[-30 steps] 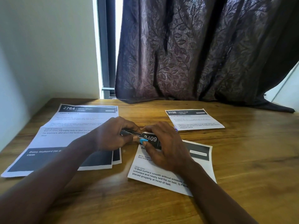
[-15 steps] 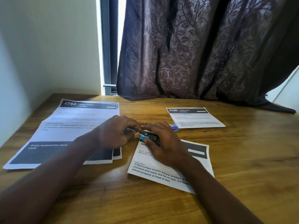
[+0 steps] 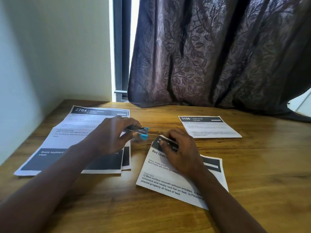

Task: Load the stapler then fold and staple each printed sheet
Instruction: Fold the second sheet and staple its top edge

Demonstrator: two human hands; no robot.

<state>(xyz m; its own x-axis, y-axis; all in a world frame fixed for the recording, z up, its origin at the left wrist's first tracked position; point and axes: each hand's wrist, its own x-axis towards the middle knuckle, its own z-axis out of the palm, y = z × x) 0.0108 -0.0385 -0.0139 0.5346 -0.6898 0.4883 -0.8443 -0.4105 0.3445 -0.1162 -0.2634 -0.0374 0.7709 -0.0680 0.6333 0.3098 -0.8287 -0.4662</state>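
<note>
Blue-tipped stapler [image 3: 138, 131] sits clenched in your left hand [image 3: 111, 135], just clear of the sheet; your right hand [image 3: 179, 148] pinches the folded bed-linen sheet's [image 3: 168, 180] top corner.

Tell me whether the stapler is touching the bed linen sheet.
Apart. The head view shows the stapler held in the left hand, with bare table between its blue tip and the bed linen sheet.
</note>
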